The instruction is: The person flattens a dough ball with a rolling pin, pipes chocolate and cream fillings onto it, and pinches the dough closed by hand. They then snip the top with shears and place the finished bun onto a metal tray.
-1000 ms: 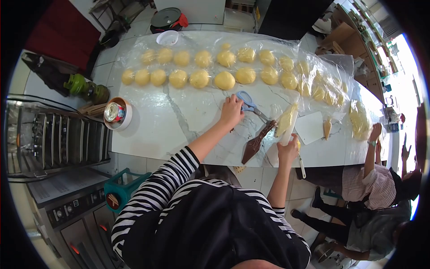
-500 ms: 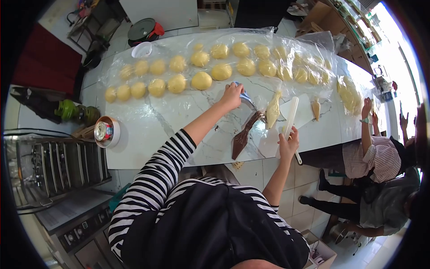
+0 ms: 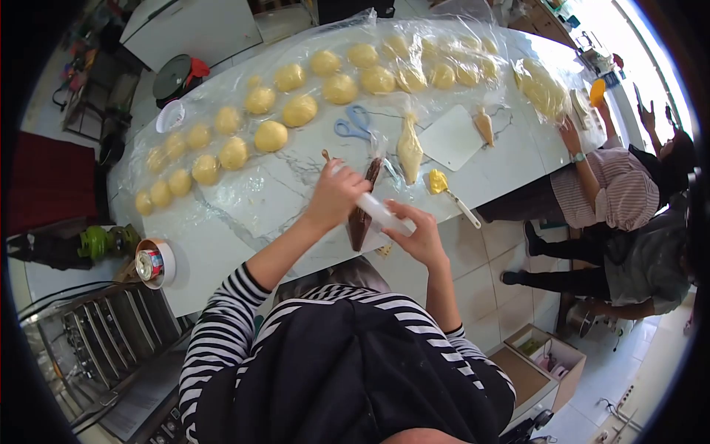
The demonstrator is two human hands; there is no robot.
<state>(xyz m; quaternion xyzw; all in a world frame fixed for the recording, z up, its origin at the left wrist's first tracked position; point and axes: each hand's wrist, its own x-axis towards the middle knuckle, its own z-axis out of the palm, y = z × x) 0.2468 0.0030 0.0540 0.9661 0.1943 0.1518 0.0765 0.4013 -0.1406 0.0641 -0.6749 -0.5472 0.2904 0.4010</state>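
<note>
A white, translucent plastic bar (image 3: pixel 379 211) spans my two hands, slanting over the table's front edge. My left hand (image 3: pixel 333 194) is closed on its upper end, and a small brown tip juts out past the fingers. My right hand (image 3: pixel 418 233) pinches the lower end. Beneath the bar lies a piping bag of dark brown filling (image 3: pixel 359 228), partly covered by it. Blue-handled scissors (image 3: pixel 353 127) rest beyond my hands, beside a piping bag of pale yellow filling (image 3: pixel 409 152). Right of my hands lies a spatula (image 3: pixel 460 203) with yellow cream on its blade.
Rows of yellow dough balls (image 3: pixel 271 136) lie under clear plastic along the far side, with a larger dough mass (image 3: pixel 540 89) at right. A white board (image 3: pixel 452 140) and a small tan piping bag (image 3: pixel 484 126) are nearby. Two people (image 3: pixel 614 181) stand at right.
The scissors have left my left hand and lie on the table. Both hands have come together on the white bar above the brown bag. The spatula now lies at the table edge.
</note>
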